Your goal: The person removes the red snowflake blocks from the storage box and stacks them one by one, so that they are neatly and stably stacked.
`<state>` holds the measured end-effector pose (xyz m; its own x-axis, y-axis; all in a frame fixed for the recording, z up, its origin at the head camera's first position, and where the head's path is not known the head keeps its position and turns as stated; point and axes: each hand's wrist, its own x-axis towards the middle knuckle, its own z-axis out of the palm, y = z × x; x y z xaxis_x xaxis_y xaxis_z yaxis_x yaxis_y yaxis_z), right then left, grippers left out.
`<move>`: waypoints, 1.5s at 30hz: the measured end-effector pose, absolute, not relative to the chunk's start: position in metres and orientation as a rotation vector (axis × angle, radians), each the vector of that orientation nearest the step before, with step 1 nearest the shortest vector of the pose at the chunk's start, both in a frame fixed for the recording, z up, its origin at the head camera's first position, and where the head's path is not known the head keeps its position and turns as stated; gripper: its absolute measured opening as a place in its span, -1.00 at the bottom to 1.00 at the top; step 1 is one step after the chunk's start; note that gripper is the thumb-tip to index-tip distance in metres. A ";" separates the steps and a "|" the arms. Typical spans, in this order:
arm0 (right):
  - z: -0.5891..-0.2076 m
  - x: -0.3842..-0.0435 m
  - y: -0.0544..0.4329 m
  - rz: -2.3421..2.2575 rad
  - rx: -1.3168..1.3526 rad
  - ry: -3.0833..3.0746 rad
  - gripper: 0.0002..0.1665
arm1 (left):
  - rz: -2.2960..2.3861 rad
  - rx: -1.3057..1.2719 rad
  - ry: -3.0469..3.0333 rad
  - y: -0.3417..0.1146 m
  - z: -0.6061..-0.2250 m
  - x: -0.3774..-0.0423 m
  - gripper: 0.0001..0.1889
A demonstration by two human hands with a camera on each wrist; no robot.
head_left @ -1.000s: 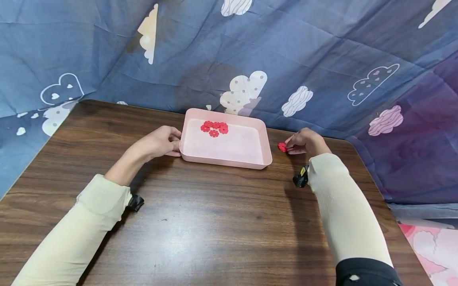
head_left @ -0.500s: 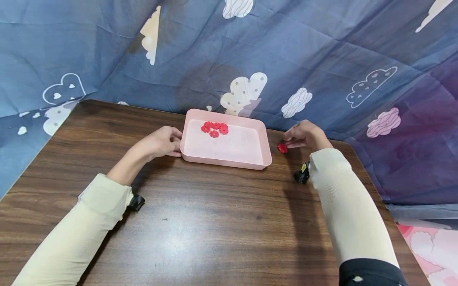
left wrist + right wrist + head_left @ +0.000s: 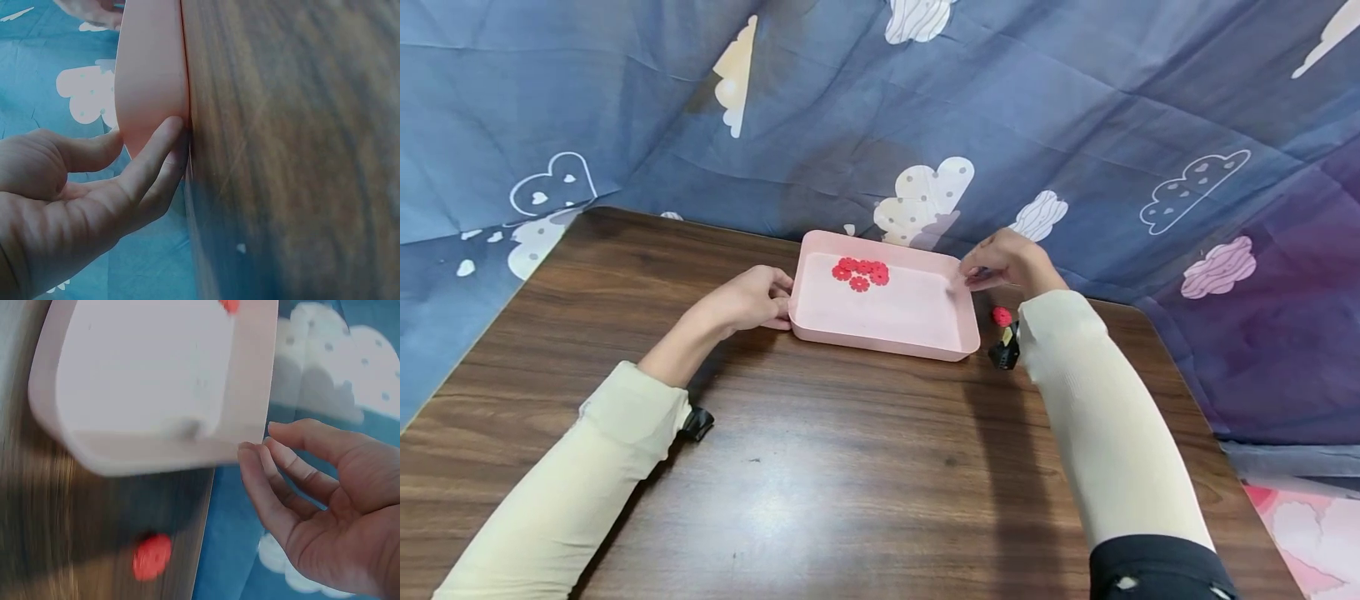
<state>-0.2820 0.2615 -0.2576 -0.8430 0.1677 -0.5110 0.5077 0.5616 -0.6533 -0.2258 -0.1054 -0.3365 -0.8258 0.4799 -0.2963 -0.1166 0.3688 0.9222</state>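
Observation:
A shallow pink tray (image 3: 883,340) lies near the back of the table, with several red flower-shaped discs (image 3: 859,284) gathered in its back left part. My left hand (image 3: 751,298) holds the tray's left end; in the left wrist view the thumb is at the rim and the fingertips (image 3: 170,125) press low on the outer wall. At the tray's back right corner is my right hand (image 3: 1003,260), its fingers extended, thumb and fingertips near the rim, and nothing shows between them. Another red disc (image 3: 152,557) lies on the table just right of the tray.
The brown wooden table (image 3: 820,467) meets a blue cloud-print cloth (image 3: 820,108) right behind the tray. Black wrist cameras, one on the left cuff (image 3: 697,423) and one on the right (image 3: 1004,347), hang by the sleeves; the right one is beside the loose disc.
My right hand has left the red disc on the table and moved left and back to the tray's right end. The left hand stays at the tray. The head view has shifted slightly.

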 end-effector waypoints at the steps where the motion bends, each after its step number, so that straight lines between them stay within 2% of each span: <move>1: -0.258 -0.283 0.255 -1.181 0.545 2.412 -0.88 | 1.480 0.308 2.107 -0.105 -0.337 -0.226 -0.50; 6: -0.260 -0.290 0.229 -1.141 0.492 2.416 -0.82 | 1.480 0.303 2.113 -0.105 -0.337 -0.227 -0.51; 14: -0.277 -0.301 0.197 -1.083 0.384 2.404 -0.98 | 1.461 0.296 2.131 -0.105 -0.338 -0.228 -0.53; 19: -0.291 -0.305 0.184 -0.993 0.326 2.458 -0.73 | 1.456 0.290 2.137 -0.104 -0.339 -0.229 -0.55; 24: -0.299 -0.309 0.172 -0.949 0.310 2.502 -0.73 | 1.461 0.289 2.141 -0.105 -0.341 -0.231 -0.54; 37: -0.306 -0.310 0.158 -0.859 0.312 2.616 -0.68 | 1.461 0.282 2.155 -0.104 -0.341 -0.231 -0.55; 45: -0.306 -0.312 0.159 -0.922 0.343 2.565 -0.79 | 1.486 0.275 2.125 -0.105 -0.340 -0.230 -0.54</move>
<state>-0.3116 0.1590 -0.3061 -0.8934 0.0955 -0.4390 0.3531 0.7534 -0.5547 -0.2301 -0.1046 -0.3402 -0.8399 0.4500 -0.3034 -0.1305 0.3752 0.9177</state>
